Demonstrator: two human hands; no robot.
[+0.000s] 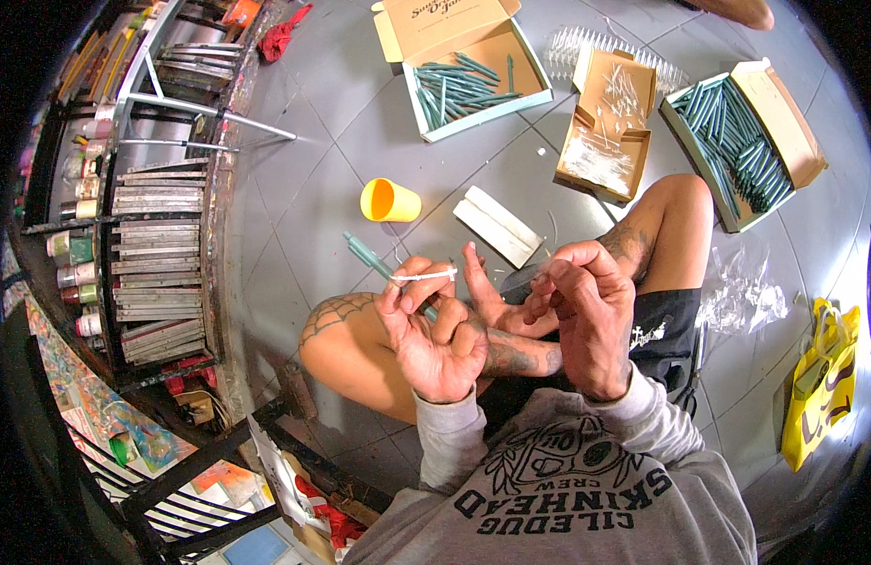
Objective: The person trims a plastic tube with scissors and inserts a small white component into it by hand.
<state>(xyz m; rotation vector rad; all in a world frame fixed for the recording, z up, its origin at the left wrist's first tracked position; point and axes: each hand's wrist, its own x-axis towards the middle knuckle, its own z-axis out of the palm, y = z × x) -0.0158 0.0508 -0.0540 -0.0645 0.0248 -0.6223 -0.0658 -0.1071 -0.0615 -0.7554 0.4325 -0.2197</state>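
Before my crossed legs, my left hand (442, 339) holds a dark green pen-like plastic tube (368, 256), which slants up and left past the fingers. A slim white plastic piece (425, 275) with a small crossbar at one end lies across those same fingers. To the right, my right hand (594, 311) is raised with thumb and fingertips pinched together. Whether something thin sits in that pinch is too small to tell. Beyond the hands, a yellow cup (400, 201) and a white grooved block (499, 226) rest on the grey tiles.
Green tubes fill a carton (492, 116) ahead and another box (725, 219) at right. Between them stands a small cardboard box (573, 169) of white pieces, near spiky plastic strips (569, 53). Transparent plastic (742, 296) and a yellow bag (824, 388) lie right; a loaded rack (220, 282) stands left.
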